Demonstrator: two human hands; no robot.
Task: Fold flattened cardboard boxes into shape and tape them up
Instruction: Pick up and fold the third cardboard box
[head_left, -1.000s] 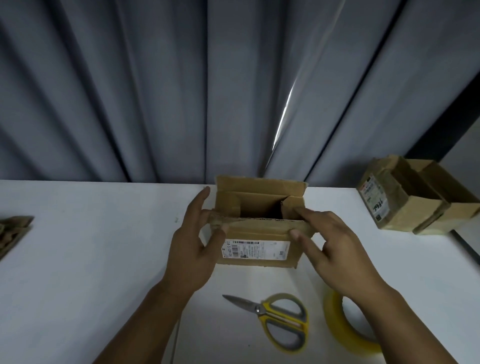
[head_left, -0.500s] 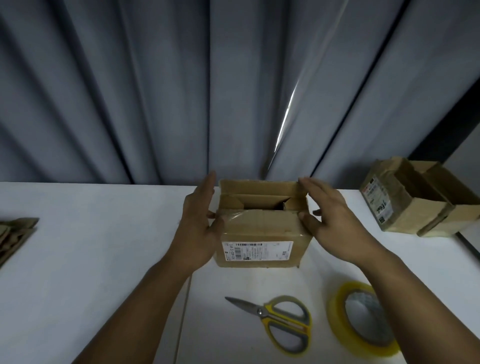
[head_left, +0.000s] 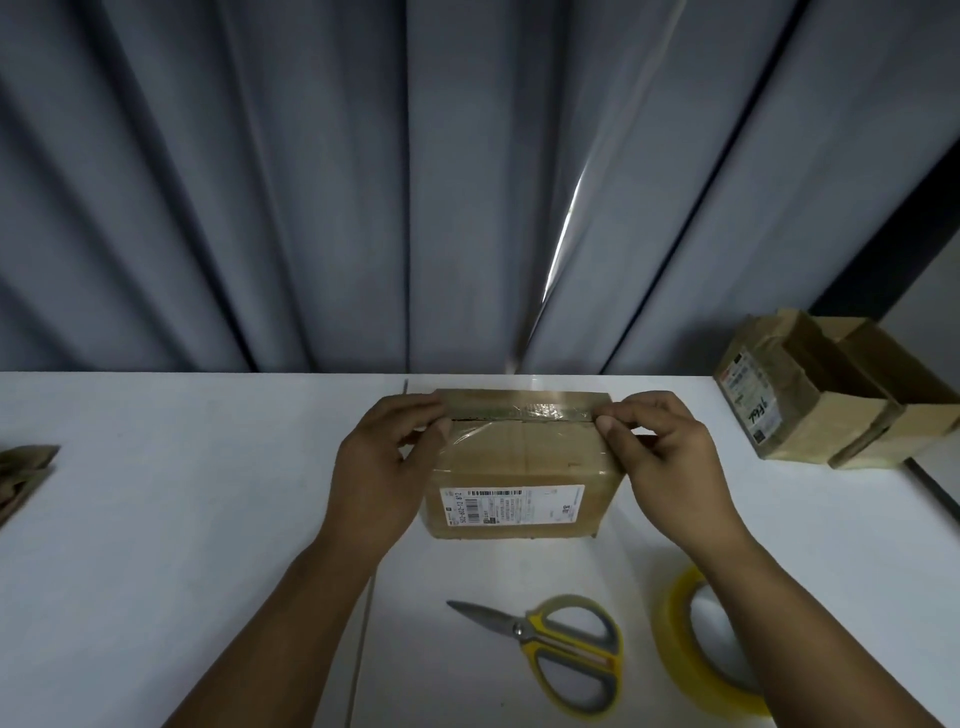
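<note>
Both hands (head_left: 524, 467) on box (head_left: 519, 467) flaps; scissors (head_left: 561, 649) nr.

white table (head_left: 156, 519), grey curtain (head_left: 260, 182)

The box (head_left: 522, 467) is matt brown cardboard with glossy, wrinkled clear film over its top and a white paper label (head_left: 511, 505) on the front. It sits on a smooth white surface (head_left: 182, 493) with a faint sheen. Near the front edge, the scissors (head_left: 558, 647) have bare metal blades and yellow-and-grey plastic handles, beside a translucent yellowish tape roll (head_left: 691, 654).

Your right forearm hides part of the tape roll (head_left: 675, 639). The flattened cardboard (head_left: 23, 475) runs off the left edge. The shipping label (head_left: 511, 505) print is too small to read.
</note>
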